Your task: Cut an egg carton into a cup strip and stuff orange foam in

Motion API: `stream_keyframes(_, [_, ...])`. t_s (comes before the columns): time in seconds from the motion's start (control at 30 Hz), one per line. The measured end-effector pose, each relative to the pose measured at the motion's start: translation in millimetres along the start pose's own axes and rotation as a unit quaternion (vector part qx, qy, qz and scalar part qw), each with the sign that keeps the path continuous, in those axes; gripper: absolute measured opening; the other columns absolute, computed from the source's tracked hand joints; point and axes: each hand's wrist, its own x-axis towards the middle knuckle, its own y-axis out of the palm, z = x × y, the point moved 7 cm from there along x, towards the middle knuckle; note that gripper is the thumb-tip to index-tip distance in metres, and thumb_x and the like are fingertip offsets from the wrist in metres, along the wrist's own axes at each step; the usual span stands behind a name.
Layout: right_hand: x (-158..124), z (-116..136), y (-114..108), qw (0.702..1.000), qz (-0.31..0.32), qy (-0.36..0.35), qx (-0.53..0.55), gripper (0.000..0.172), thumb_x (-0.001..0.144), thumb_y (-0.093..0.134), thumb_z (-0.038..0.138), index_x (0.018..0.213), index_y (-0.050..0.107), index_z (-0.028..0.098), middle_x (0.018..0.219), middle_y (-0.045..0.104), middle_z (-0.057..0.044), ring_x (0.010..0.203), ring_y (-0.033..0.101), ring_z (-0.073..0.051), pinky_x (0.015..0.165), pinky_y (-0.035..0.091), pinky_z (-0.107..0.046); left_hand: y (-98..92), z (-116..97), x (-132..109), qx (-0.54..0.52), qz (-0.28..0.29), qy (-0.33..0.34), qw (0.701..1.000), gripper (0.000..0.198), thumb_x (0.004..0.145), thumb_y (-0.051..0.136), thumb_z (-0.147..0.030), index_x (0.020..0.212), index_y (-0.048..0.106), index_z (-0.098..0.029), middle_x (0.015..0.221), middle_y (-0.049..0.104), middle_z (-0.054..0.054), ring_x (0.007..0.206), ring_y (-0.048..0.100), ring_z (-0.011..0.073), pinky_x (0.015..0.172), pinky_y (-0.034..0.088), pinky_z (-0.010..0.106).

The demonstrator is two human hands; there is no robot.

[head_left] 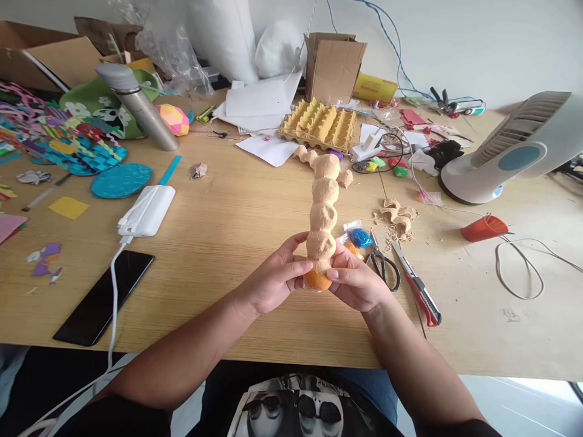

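Both my hands hold a tan strip of egg-carton cups (323,209) that stands upright over the wooden table (228,243). My left hand (273,280) grips its lower end from the left, fingers curled. From the right, my right hand (354,280) pinches the same end with its thumb on the bottom cup. An orange rounded piece (317,281) shows under the lowest cup, between my two hands.
Scissors (383,264) and a red-handled cutter (419,286) lie right of my hands, with carton scraps (395,213) behind. A black phone (104,296) and white power bank (148,210) lie left. A yellow egg tray (321,123), a fan (514,149) and an orange cup (483,229) stand farther off.
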Motion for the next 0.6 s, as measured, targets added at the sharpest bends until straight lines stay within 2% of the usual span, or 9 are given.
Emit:
stream_keyframes(0.23, [0.2, -1.8, 0.0, 1.000, -0.012, -0.006, -0.010, 0.050, 0.079, 0.090, 0.024, 0.122, 0.066, 0.027, 0.093, 0.074, 0.002, 0.085, 0.071, -0.016, 0.080, 0.057, -0.029, 4.3, -2.0, -1.2, 0.022, 0.016, 0.001, 1.000, 0.072, 0.086, 0.085, -0.027, 0.149, 0.050, -0.031, 0.104, 0.078, 0.006, 0.096, 0.072, 0.0216, 0.087, 0.052, 0.035])
stream_keyframes(0.4, [1.4, -1.7, -0.4, 1.000, -0.018, -0.011, -0.020, 0.046, 0.078, 0.091, 0.025, 0.116, 0.065, 0.026, 0.097, 0.075, 0.001, 0.085, 0.071, -0.016, 0.081, 0.057, -0.031, 3.7, 1.1, 0.9, 0.011, 0.036, 0.013, 0.999, 0.080, 0.083, 0.087, -0.025, 0.152, 0.046, -0.032, 0.098, 0.077, 0.003, 0.092, 0.071, 0.0197, 0.089, 0.050, 0.035])
stream_keyframes(0.6, [1.9, -0.3, -1.1, 0.999, -0.028, -0.018, -0.035, 0.048, 0.077, 0.092, 0.023, 0.118, 0.067, 0.026, 0.094, 0.073, 0.002, 0.082, 0.067, -0.014, 0.077, 0.056, -0.027, 1.6, 5.7, 2.0, 0.003, 0.030, 0.013, 0.999, 0.089, 0.081, 0.089, -0.021, 0.155, 0.043, -0.033, 0.107, 0.076, 0.004, 0.100, 0.071, 0.0215, 0.093, 0.049, 0.037])
